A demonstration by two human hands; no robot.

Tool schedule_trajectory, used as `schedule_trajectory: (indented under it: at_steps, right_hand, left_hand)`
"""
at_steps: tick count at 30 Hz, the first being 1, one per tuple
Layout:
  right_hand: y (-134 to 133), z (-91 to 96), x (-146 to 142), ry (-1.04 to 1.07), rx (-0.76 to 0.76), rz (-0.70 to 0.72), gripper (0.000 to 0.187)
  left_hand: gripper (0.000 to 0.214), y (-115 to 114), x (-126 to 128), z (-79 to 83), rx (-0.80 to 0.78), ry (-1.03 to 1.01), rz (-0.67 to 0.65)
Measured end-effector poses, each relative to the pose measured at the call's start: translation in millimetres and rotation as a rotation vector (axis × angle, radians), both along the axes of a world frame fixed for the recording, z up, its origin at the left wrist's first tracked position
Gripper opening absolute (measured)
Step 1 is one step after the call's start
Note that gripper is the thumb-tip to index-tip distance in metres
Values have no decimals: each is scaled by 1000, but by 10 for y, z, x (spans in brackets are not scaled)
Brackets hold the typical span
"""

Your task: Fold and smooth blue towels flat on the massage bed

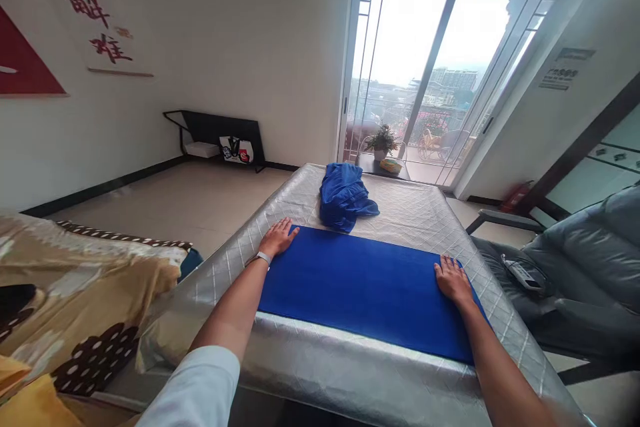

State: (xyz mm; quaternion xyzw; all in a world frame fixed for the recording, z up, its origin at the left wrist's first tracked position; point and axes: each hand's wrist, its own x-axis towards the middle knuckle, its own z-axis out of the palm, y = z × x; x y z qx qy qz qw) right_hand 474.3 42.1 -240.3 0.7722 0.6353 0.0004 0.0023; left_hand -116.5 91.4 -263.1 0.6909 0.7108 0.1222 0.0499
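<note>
A blue cloth, smooth and rectangular, lies flat across a table covered with a silvery quilted tablecloth. At the cloth's far left corner rests my left hand, palm down with its fingers stretched out. Over on the far right corner, my right hand lies flat, fingers extended. Neither hand grips anything. Just beyond the cloth's far edge sits a crumpled heap of blue fabric, which seems to touch that edge.
A grey armchair with a white device on it stands at the right. On the left is a patterned cover. Past the table's far end, a potted plant stands before sliding glass doors. A black folded frame leans by the wall.
</note>
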Motion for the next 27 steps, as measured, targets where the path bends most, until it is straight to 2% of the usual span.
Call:
schedule_trajectory:
  at_steps: [4,11,13,15,17,18,21,23,25,27]
  right_hand:
    - [-35,38,66,51,19,-96,71]
    - [-67,173,142,82,-16,-122,71]
    - [-85,259,91,84,-16,-135,71]
    - [-109,351,-79,79,15,-119,71]
    - [-131,421,-414,78,57,-20,69]
    - [-135,439,-639,83,80,78,68]
    - [-108,411,-1406,111,44,300,63]
    - [-66,341,-1836,126,25,378,62]
    - [-28,260,-2098,134,4,402,61]
    - [-6,193,-2193,137,-15,399,61]
  left_hand:
    - [70,-4,20,19,-1,12,-3]
    - [73,-41,12,61,26,7,17]
    - [74,-88,20,117,61,5,28]
    - [71,-145,115,190,115,2,10]
    - [69,-200,360,258,163,-3,-61]
    - [68,-224,546,283,178,-6,-118]
    - [67,-277,1283,301,185,-15,-337]
    - [67,-296,1792,266,177,-21,-448]
    - [68,-301,2183,206,159,-28,-486]
    - [70,-292,2394,138,134,-36,-482]
